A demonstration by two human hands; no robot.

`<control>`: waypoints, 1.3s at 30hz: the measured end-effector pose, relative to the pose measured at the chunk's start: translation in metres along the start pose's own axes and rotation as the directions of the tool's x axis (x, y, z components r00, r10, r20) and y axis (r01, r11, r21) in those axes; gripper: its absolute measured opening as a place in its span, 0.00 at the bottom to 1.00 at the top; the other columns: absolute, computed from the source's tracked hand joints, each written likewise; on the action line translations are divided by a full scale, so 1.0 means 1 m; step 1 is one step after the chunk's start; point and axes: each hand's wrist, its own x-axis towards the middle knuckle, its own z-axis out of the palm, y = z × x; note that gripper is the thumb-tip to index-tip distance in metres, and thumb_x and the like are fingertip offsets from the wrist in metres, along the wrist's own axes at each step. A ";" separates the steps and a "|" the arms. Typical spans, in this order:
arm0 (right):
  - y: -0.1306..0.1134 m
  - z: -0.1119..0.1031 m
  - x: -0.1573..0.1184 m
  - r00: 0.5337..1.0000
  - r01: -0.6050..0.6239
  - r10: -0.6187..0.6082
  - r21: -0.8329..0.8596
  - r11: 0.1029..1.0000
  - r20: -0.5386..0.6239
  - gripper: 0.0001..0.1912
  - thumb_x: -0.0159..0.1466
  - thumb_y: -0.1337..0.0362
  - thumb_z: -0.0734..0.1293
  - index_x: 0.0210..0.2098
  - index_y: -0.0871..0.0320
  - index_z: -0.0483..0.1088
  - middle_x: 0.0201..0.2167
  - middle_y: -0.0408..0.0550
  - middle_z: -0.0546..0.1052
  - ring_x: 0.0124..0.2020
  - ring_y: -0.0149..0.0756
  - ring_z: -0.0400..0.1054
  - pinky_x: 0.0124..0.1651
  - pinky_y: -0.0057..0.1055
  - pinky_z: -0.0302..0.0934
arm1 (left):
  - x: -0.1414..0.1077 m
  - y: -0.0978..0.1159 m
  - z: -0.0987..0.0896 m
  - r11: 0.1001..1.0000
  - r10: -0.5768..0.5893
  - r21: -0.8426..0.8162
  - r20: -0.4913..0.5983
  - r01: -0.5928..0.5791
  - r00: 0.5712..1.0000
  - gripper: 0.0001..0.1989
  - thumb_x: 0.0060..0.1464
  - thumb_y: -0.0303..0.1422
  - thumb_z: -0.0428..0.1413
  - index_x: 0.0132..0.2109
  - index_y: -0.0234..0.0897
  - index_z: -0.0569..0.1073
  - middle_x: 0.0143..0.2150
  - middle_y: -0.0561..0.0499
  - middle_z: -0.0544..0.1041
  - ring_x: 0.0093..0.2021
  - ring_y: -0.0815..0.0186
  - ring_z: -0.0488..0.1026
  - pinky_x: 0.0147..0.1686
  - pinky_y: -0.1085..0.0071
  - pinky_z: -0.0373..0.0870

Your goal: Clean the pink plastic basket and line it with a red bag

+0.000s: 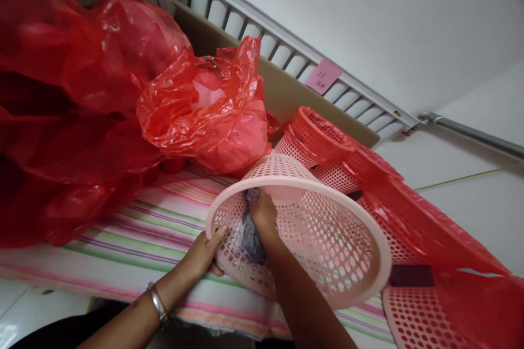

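Note:
A pale pink perforated plastic basket (303, 185) lies tilted on its side, its wide mouth facing me. My left hand (208, 251) grips the basket's rim at its left edge, thumb on the rim. Inside the basket, my right hand (263, 215) is closed on a grey-blue cloth (251, 240), which is bunched against the inner left wall. Part of the cloth shows above the fingers and more hangs below them.
The basket rests on a striped cloth (164, 223). Red plastic bags (204, 109) pile up at the left. More pink baskets with red plastic over their rims (327, 131) line the right side. Behind is a white slatted rail (282, 54) bearing a pink note (323, 75).

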 end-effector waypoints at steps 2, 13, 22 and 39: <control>0.003 0.008 0.020 0.999 -0.021 0.021 -0.007 1.000 -0.024 0.18 0.61 0.64 0.59 0.49 0.62 0.65 0.40 0.56 0.72 0.44 0.44 0.66 0.43 0.34 0.56 | -0.001 0.002 -0.001 1.000 -0.006 -0.004 0.015 0.006 1.000 0.30 0.53 0.54 0.46 0.44 0.30 0.73 0.29 0.44 0.80 0.21 0.62 0.76 0.17 0.73 0.73; 0.008 0.007 0.011 0.998 0.015 -0.018 0.059 0.998 0.055 0.18 0.58 0.63 0.61 0.47 0.60 0.67 0.37 0.53 0.73 0.39 0.40 0.67 0.40 0.30 0.56 | 0.000 0.004 0.000 1.000 0.002 0.005 0.006 -0.002 1.000 0.28 0.54 0.52 0.46 0.45 0.31 0.71 0.29 0.45 0.79 0.22 0.62 0.76 0.16 0.73 0.73; 0.002 -0.025 -0.114 0.935 0.274 -0.316 0.239 0.932 0.159 0.17 0.49 0.70 0.62 0.39 0.56 0.69 0.35 0.47 0.70 0.38 0.38 0.65 0.41 0.29 0.58 | 0.004 -0.007 0.000 0.999 -0.008 -0.054 -0.015 0.007 1.000 0.29 0.49 0.57 0.48 0.33 0.32 0.73 0.22 0.48 0.77 0.20 0.61 0.75 0.17 0.69 0.73; 0.012 -0.004 0.031 0.981 -0.160 0.142 0.137 0.978 0.132 0.21 0.56 0.64 0.60 0.49 0.64 0.66 0.41 0.60 0.74 0.44 0.48 0.69 0.43 0.35 0.60 | -0.003 0.007 -0.002 0.998 -0.010 -0.060 0.065 0.014 0.998 0.29 0.53 0.53 0.48 0.47 0.32 0.73 0.32 0.42 0.82 0.27 0.60 0.78 0.20 0.73 0.74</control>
